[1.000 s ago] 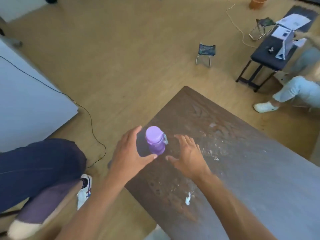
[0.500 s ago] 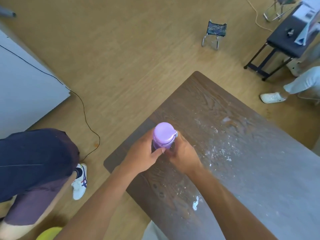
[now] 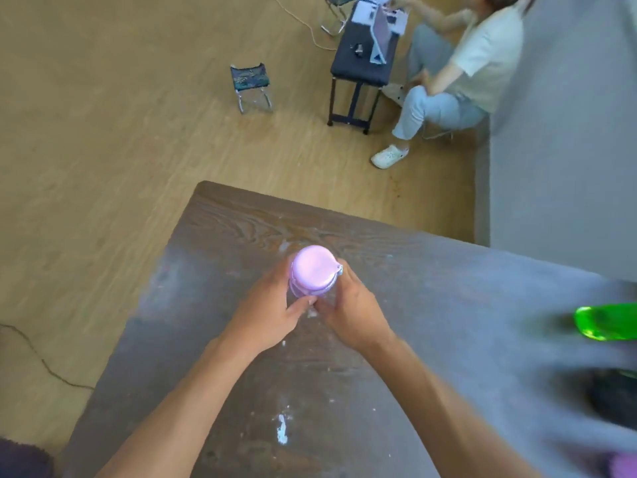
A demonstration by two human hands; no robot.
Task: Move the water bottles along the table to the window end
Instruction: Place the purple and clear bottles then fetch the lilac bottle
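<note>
From where I stand nothing can be read: the papers on the far bench are too blurred for any lettering.

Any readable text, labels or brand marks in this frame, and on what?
None can be read.
purple bottle, held between left hand and right hand: no print visible.
papers on the dark bench: too small.
green object: too blurred.

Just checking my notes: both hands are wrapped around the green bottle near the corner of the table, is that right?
Not quite. In the head view the left hand and right hand are wrapped around the purple bottle near the table corner. The green bottle sits untouched at the right edge.
</note>
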